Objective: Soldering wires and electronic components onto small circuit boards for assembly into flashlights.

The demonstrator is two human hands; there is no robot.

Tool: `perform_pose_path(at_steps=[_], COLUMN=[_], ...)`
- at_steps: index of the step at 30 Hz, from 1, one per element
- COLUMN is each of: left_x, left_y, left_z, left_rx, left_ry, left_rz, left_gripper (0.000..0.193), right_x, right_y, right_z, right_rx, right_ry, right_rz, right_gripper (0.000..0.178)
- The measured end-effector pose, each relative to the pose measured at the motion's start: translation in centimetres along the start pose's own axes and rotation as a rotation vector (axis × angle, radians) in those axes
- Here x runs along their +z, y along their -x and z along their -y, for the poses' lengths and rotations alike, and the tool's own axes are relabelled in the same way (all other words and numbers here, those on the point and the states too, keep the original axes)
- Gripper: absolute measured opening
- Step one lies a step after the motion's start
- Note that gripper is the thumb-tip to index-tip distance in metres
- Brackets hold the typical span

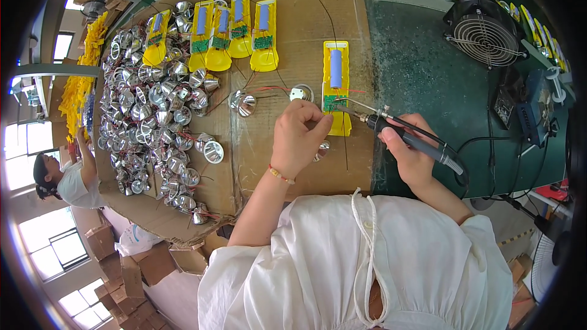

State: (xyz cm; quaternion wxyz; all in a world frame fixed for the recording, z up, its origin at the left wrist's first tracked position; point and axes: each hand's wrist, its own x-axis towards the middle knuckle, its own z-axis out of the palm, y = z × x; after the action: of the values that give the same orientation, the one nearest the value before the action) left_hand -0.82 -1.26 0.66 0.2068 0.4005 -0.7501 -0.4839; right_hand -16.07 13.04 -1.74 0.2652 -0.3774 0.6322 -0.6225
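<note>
A yellow plastic housing (341,126) lies on the cardboard in front of me, with a blue cylindrical battery (335,68) and a green circuit board (331,104) in it. My right hand (411,153) grips a soldering iron (422,145) with a thin metal feed tube along it; its tip is at the board. My left hand (298,134) pinches beside the board's left edge; whatever lies between its fingertips is hidden. Just beyond those fingers sits a silver reflector cup (304,91), and red wires run left from it towards another reflector (244,104).
A heap of silver reflectors (153,104) fills the left side. Several assembled yellow housings (265,55) lie at the far left. On the green mat (416,55) at right stand a fan (483,43) and a blue device (532,116) with cables. Another person (76,177) is at far left.
</note>
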Motion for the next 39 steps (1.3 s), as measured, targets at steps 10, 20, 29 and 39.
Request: perform_pose_path(at_steps=[10,20,29,39], left_x=[-0.2,-0.1,-0.7,6.7], left_y=[-0.4,-0.4,-1.1,-28.0], left_z=[1.1,1.2,-1.4,-7.8], left_rx=[0.011,0.000,-0.082,0.104], left_ry=[-0.062,-0.053,-0.430,-0.601], left_rz=[-0.016,-0.013,0.133,-0.065], left_gripper=[0.014,0.013,0.015,0.027], right_x=[0.6,-2.2,-7.2,-7.2], right_y=[0.1,0.9,0.8,-0.2], right_z=[0.3,0.7,-1.3,-0.9], right_rx=[0.088,0.114,0.033,0.058], right_ry=[-0.091,-0.202,-0.051,0.044], right_rz=[-0.045,-0.180,-0.275,-0.278], right_gripper=[0.015,0.016,0.012,0.016])
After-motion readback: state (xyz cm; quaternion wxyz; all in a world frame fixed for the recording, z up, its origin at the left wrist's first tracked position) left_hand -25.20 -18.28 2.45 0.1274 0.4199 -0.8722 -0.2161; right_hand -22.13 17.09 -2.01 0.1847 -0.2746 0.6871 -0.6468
